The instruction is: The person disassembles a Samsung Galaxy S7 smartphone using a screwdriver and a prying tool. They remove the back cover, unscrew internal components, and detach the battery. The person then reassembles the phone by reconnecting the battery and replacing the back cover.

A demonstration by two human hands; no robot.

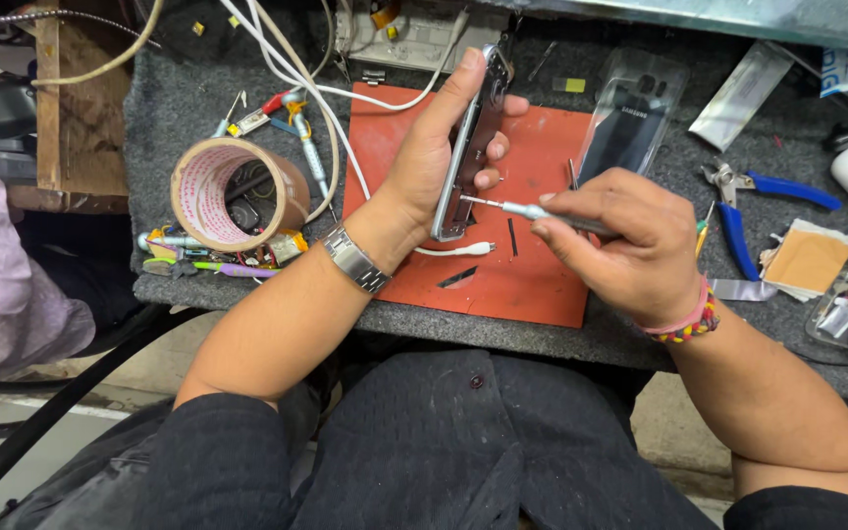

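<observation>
The left hand [434, 157] is wrapped around a phone [470, 137], holding it on edge, upright above the red mat [542, 285]. The right hand [630, 240], just to its right, pinches a slim screwdriver [532, 210] whose tip touches the phone's lower edge.

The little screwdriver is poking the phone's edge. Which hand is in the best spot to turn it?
Probably the right hand. Its fingers grip the small screwdriver, whose tip is at the lower edge of the phone. The left hand is wrapped around the phone, holding it upright over the red mat.
</observation>
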